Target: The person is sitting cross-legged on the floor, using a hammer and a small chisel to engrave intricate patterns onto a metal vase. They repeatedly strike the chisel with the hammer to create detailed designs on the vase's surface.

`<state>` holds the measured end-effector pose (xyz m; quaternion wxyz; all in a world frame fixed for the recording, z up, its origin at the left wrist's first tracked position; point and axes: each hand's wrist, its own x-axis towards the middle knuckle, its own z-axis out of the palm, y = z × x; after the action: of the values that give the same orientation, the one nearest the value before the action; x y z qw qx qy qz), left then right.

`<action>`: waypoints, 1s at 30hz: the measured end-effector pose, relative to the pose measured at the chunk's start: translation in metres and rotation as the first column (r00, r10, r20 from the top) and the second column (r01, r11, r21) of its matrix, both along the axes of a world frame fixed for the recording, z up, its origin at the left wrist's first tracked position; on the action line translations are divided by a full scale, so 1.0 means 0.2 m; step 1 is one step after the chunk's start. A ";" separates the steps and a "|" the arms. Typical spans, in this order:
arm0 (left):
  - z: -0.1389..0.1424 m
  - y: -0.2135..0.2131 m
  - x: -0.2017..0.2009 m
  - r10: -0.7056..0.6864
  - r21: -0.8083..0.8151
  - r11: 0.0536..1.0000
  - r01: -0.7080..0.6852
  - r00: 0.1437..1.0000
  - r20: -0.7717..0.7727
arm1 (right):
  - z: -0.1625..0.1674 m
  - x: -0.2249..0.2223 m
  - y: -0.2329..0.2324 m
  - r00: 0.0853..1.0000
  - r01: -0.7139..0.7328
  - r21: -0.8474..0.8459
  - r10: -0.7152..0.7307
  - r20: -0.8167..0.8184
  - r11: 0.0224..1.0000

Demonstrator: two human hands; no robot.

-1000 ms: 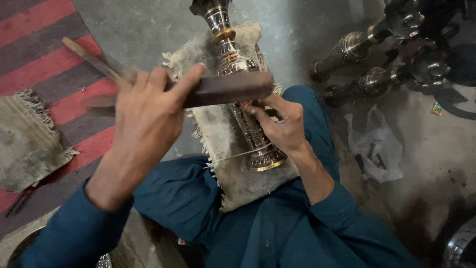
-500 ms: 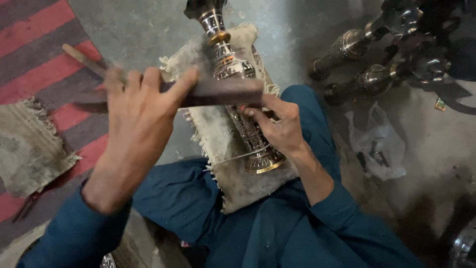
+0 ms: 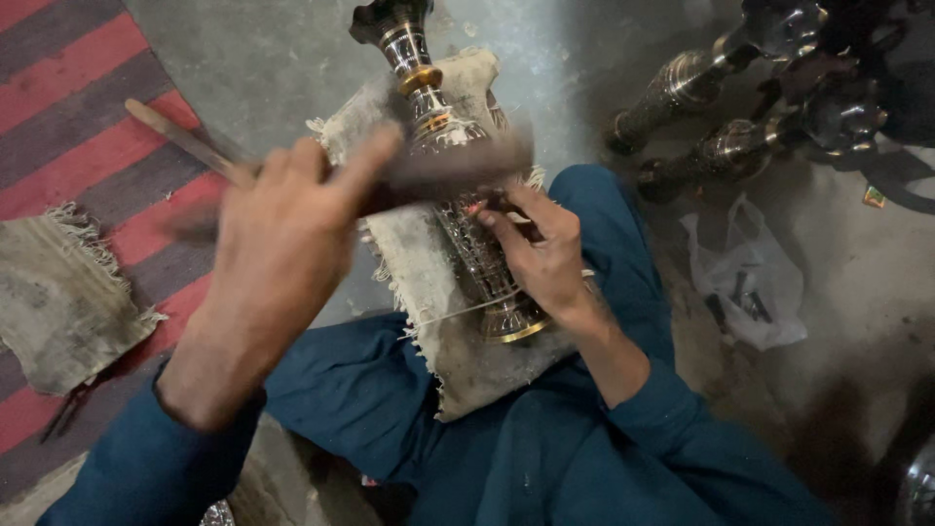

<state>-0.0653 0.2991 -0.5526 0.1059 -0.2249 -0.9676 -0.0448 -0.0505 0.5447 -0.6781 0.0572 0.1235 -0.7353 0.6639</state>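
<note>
From the head camera, your left hand [image 3: 282, 234] is closed around a dark, flat wooden mallet-like bar [image 3: 448, 170], blurred with motion, which lies crosswise just above the engraved silver-and-brass metal vase [image 3: 458, 195]. A thin wooden stick [image 3: 180, 139] juts out behind that hand, over the red and grey striped rug [image 3: 68, 88]; whether it belongs to the bar, you cannot tell.

Your right hand [image 3: 541, 258] is curled around the vase's body, fingers [image 3: 497, 226] pressed on the patterned metal and holding what looks like a small slim tool against it. The vase lies tilted on a frayed, dirty beige cloth pad [image 3: 429, 292] spread over your knee in blue trousers [image 3: 390, 390], its flared dark mouth [image 3: 390, 19] pointing away from you and its gold-rimmed foot [image 3: 516, 326] towards you.

On the grey concrete floor [image 3: 263, 58] to your right lie two more metal vases [image 3: 701, 117], near a crumpled clear plastic bag [image 3: 745, 278]. A second frayed cloth scrap [image 3: 58, 292] rests on the rug to your left.
</note>
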 end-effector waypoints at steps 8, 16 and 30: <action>0.04 -0.02 0.04 0.063 0.067 0.995 -0.067 0.996 0.063 | -0.02 0.02 0.02 0.993 0.004 0.102 0.008 -0.121 0.995; -0.30 -0.09 0.30 0.152 0.563 0.732 -0.383 0.898 0.413 | -0.10 -0.12 0.19 0.969 -0.101 -0.445 0.190 0.161 0.890; -0.64 0.22 0.62 0.230 0.834 0.221 -0.505 0.858 0.459 | 0.15 -0.46 0.20 0.676 -0.672 0.384 0.737 -0.031 0.633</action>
<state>0.0592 0.3425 -0.6809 0.1068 0.1229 -0.7873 -0.5946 -0.1418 0.5839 -0.6474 -0.1620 0.4706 -0.7223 0.4802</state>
